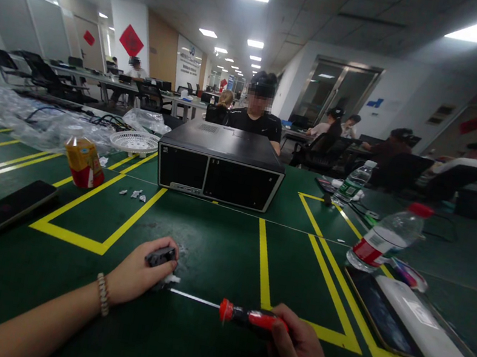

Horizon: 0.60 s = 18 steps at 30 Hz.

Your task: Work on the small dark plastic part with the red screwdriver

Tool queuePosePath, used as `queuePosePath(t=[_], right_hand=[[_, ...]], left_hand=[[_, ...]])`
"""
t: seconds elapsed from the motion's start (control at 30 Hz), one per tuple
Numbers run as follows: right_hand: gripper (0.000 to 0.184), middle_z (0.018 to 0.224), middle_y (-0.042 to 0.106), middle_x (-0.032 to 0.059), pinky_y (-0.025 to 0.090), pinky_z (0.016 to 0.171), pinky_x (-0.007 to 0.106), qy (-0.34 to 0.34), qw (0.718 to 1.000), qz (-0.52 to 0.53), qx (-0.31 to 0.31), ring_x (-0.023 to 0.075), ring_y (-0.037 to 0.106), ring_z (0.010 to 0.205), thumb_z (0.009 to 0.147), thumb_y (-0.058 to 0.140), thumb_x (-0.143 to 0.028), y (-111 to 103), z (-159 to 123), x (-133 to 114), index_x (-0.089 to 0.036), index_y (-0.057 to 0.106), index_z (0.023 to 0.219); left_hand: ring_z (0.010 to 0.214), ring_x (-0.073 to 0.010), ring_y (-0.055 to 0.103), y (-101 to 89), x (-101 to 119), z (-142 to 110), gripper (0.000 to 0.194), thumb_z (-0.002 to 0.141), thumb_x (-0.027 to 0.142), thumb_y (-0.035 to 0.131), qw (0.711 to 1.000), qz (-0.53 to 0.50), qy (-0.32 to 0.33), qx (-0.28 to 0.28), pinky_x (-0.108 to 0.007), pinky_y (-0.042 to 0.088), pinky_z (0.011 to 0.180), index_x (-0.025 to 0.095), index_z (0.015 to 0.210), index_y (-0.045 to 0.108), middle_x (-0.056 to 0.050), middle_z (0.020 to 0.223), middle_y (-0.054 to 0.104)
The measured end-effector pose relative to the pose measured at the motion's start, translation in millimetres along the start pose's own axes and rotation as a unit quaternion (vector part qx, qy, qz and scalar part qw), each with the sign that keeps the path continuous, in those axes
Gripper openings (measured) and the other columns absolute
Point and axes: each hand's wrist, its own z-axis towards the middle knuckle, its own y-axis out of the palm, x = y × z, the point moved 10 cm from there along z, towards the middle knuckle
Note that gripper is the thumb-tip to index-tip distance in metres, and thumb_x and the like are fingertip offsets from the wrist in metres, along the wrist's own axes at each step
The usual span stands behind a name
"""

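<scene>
Beside a small dark part (pixel 159 257), a red-and-black screwdriver (pixel 248 317).

A screwdriver (pixel 242 314) with a red-and-black handle and a straight metal shaft is lying nearly level in the right hand (pixel 306 353), its shaft pointing left. Its tip is ending at the near side of a small dark grey part (pixel 159 257) with a white piece, which the left hand (pixel 136 274) is gripping above the green table (pixel 209 241); whether they are touching is unclear.
</scene>
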Motion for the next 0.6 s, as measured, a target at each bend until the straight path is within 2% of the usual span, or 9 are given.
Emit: queuePosePath(t=[0.1, 0.2, 0.37, 0.53, 0.6], right_hand=[[0.053, 0.065, 0.059, -0.0014, 0.045, 0.051, 0.027, 0.010, 1.000, 0.000, 0.000, 0.0162, 0.057, 0.055, 0.099, 0.045, -0.070, 0.2, 0.0, 1.3, -0.021, 0.063, 0.089], [0.048, 0.069, 0.061, -0.0010, 0.048, 0.053, 0.028, 0.028, 1.000, 0.002, 0.004, 0.0172, 0.059, 0.058, 0.098, 0.051, -0.066, 0.0, -1.0, 2.2, -0.021, 0.064, 0.102], [0.040, 0.090, 0.069, 0.0041, 0.054, 0.058, 0.033, 0.038, 0.998, -0.036, 0.039, 0.0210, 0.066, 0.066, 0.098, 0.058, -0.053, -6.1, -5.2, -0.7, -0.025, 0.059, 0.126], [0.040, 0.108, 0.071, 0.0077, 0.059, 0.079, 0.042, 0.006, 0.997, -0.039, 0.068, 0.0276, 0.073, 0.091, 0.095, 0.064, -0.038, -12.2, -6.5, -5.8, -0.027, 0.051, 0.131], [0.040, 0.112, 0.071, 0.0088, 0.059, 0.083, 0.043, 0.001, 0.997, -0.040, 0.065, 0.0287, 0.072, 0.097, 0.092, 0.066, -0.033, -11.8, -6.2, -5.9, -0.027, 0.050, 0.129]], left_hand=[[0.082, -0.0219, 0.062, -0.2, -1.3, 0.6, 0.014, 0.094, 0.033, 0.060, 1.000, 0.009, 0.001, 0.004, -0.036, 0.051, 0.075, 0.019, 0.098, 0.060, -0.004, 0.093, 0.063], [0.079, -0.0206, 0.061, -1.2, -1.1, 1.0, 0.013, 0.092, 0.032, 0.060, 1.000, 0.011, 0.005, 0.013, -0.035, 0.050, 0.073, 0.019, 0.097, 0.059, -0.003, 0.089, 0.062], [0.080, -0.0210, 0.061, 0.7, -1.1, 0.6, 0.015, 0.092, 0.033, 0.059, 1.000, 0.003, -0.006, 0.007, -0.035, 0.050, 0.073, 0.019, 0.097, 0.059, -0.003, 0.090, 0.062], [0.081, -0.0213, 0.061, 0.4, 0.5, 0.6, 0.015, 0.092, 0.033, 0.059, 1.000, 0.010, -0.001, 0.009, -0.035, 0.050, 0.074, 0.019, 0.097, 0.059, -0.003, 0.091, 0.063], [0.081, -0.0215, 0.062, -0.1, 0.6, 0.9, 0.015, 0.091, 0.033, 0.059, 1.000, 0.013, 0.001, 0.011, -0.035, 0.050, 0.075, 0.019, 0.096, 0.059, -0.003, 0.091, 0.063]])
